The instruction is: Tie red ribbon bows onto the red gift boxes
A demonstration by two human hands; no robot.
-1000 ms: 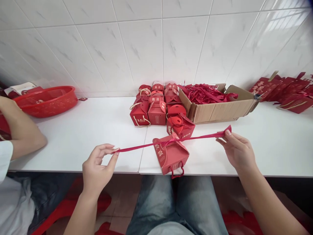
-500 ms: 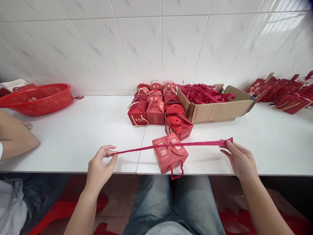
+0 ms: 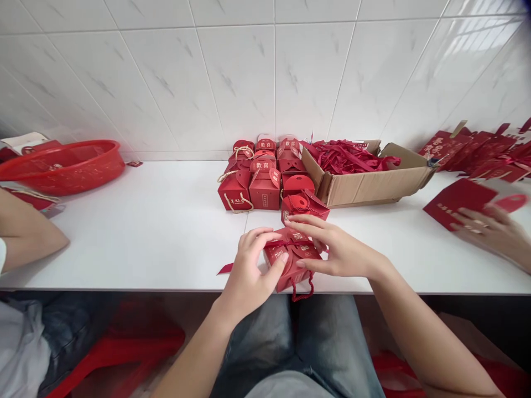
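In front of me at the table's edge sits a red gift box (image 3: 291, 253) with pale characters and a twisted red cord handle (image 3: 305, 290). A dark red ribbon (image 3: 226, 268) crosses its top; one end lies on the table to the left, and part of the rest is under my hands. My left hand (image 3: 255, 273) curves over the box's left side, thumb and fingers apart, touching the top. From the right, my right hand (image 3: 338, 246) reaches over the box with its fingers spread; some of its fingertips are hidden. Neither hand visibly pinches the ribbon.
Behind stand several red gift boxes (image 3: 264, 190) beside a cardboard box (image 3: 369, 188) of red ribbons (image 3: 348, 158). A red basin (image 3: 70, 171) and another person's arm (image 3: 29, 226) are left. At right, another person's hand (image 3: 481, 226) holds a red bag-like piece (image 3: 460, 202).
Both hands have let go of the stretched ribbon ends and come inward onto the gift box. The ribbon's left end has dropped to the table. Another person's hand has appeared at the right.
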